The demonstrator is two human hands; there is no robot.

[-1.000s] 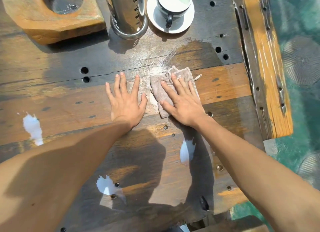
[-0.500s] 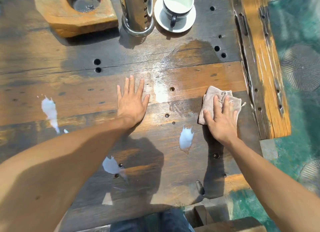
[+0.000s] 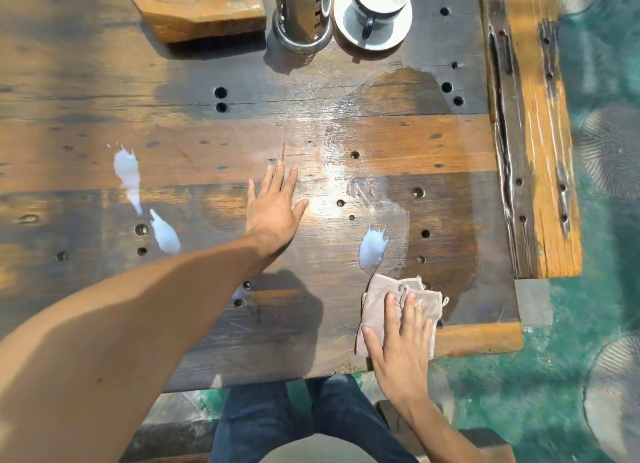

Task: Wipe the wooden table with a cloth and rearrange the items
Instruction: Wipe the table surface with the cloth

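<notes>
A beige cloth (image 3: 379,294) lies near the front edge of the wooden table (image 3: 398,140). My right hand (image 3: 401,345) presses flat on it with straight fingers. My left hand (image 3: 275,210) rests flat on the table's middle, fingers spread. A white spill (image 3: 372,248) sits just beyond the cloth, and two more white spills (image 3: 128,173) (image 3: 164,236) lie to the left. A wet wiped streak runs from the table's middle down to the cloth.
At the back stand a wooden block with a round hollow (image 3: 197,5), a perforated metal holder (image 3: 303,12) and a cup on a white saucer (image 3: 375,9). A raised plank (image 3: 533,133) borders the right side. Green floor lies beyond; my legs are below the front edge.
My right hand has dragged the cloth from the table's middle to the right and then back toward the front edge, leaving a wet streak. My left hand stays flat in place.
</notes>
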